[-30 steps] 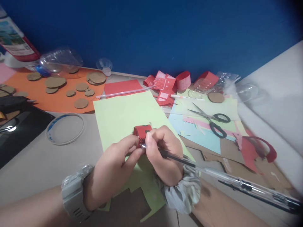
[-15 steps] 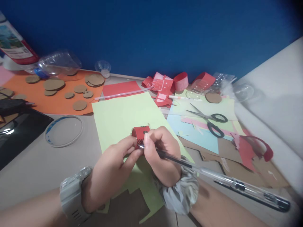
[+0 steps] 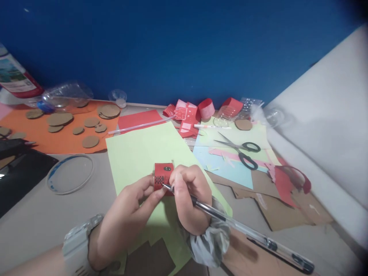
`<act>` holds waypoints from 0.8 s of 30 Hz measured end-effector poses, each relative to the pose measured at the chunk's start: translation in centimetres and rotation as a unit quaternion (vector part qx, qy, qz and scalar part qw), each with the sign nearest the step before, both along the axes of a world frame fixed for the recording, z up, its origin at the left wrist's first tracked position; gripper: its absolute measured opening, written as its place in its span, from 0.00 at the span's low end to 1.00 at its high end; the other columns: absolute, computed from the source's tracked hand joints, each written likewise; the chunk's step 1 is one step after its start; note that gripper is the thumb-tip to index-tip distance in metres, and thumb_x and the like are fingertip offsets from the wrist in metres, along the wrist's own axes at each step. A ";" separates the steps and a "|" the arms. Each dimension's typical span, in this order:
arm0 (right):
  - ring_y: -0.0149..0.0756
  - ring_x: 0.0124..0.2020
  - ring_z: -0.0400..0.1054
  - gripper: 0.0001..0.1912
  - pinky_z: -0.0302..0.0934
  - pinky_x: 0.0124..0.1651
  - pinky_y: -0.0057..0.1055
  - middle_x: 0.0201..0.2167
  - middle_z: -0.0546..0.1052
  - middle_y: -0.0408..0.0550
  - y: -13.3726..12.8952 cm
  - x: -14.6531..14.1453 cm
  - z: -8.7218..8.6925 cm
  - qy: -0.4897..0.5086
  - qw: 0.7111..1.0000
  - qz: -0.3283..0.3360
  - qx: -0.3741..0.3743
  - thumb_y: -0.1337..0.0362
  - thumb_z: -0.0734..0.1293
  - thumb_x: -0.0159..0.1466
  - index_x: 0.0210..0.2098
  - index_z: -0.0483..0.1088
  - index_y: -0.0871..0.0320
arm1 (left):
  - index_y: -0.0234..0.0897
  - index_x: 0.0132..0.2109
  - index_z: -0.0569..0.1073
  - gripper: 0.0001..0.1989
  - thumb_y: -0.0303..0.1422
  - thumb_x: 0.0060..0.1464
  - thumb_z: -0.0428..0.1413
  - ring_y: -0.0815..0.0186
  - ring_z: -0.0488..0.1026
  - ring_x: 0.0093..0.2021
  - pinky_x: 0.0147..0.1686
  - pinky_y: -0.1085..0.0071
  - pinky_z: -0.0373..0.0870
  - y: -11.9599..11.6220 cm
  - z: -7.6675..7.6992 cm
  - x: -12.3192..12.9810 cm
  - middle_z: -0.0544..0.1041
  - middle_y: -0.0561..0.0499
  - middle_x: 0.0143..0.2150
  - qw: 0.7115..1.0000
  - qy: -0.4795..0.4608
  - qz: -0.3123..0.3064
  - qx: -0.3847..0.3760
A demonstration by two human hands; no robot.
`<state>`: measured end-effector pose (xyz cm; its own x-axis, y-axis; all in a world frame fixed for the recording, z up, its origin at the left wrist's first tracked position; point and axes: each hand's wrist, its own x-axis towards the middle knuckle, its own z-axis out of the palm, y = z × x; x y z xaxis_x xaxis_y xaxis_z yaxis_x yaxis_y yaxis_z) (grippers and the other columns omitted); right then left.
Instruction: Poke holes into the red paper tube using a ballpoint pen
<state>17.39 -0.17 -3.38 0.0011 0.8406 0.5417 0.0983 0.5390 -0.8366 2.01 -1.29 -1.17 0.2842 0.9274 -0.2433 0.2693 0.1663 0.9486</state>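
My left hand (image 3: 130,209) pinches the lower left edge of a small red paper roll (image 3: 160,168) between thumb and fingers. The roll carries a black checked pattern and a dark eye-like spot. In my right hand (image 3: 192,195) is a clear-barrelled pen (image 3: 241,225), its metal tip touching or very close to the checked part. The right fingers also rest against the roll's right side and hide some of it. Beneath both hands lies a pale green sheet of paper (image 3: 143,142) with a stepped cut-out at its near end.
Scissors (image 3: 238,147) lie on coloured paper scraps to the right, above torn cardboard (image 3: 281,214). Cardboard discs (image 3: 90,141) rest on orange paper (image 3: 69,143) at left, near a clear plastic bottle (image 3: 67,94) and a plastic ring (image 3: 70,190). Red paper rings (image 3: 206,109) stand along the blue wall.
The view has tilted up and shifted slightly right, so everything sits lower and further left. The red roll has turned, showing more of its checked pattern. Both hands keep their holds.
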 end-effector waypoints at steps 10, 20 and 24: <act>0.26 0.21 0.60 0.11 0.58 0.26 0.25 0.23 0.66 0.36 0.0 0.8 1.8 -0.087 0.994 0.052 -0.050 0.71 0.65 0.65 0.29 0.61 0.53 | 0.42 0.35 0.69 0.09 0.36 0.64 0.50 0.64 0.74 0.34 0.40 0.75 0.73 0.1 0.3 0.0 0.76 0.56 0.30 0.997 0.063 -0.016 0.047; 0.25 0.19 0.56 0.12 0.54 0.23 0.24 0.20 0.63 0.35 -0.1 0.3 1.6 -0.070 0.991 0.033 -0.107 0.69 0.66 0.65 0.27 0.61 0.54 | 0.41 0.36 0.74 0.08 0.34 0.63 0.52 0.63 0.78 0.38 0.39 0.74 0.71 0.0 0.3 0.1 0.80 0.55 0.36 0.997 0.074 -0.012 0.029; 0.25 0.19 0.54 0.12 0.52 0.23 0.24 0.19 0.61 0.34 0.0 0.2 1.7 -0.062 0.990 0.032 -0.121 0.68 0.66 0.66 0.27 0.60 0.54 | 0.41 0.38 0.76 0.09 0.34 0.64 0.52 0.64 0.79 0.39 0.40 0.75 0.71 -0.1 0.3 0.1 0.82 0.54 0.39 0.997 0.072 -0.012 0.031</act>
<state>17.63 -0.19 -1.69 -0.1103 0.9420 0.3168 0.1803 0.3325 -0.9257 2.12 -1.41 -0.86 0.2737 0.9351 -0.2251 0.4069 0.0995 0.9080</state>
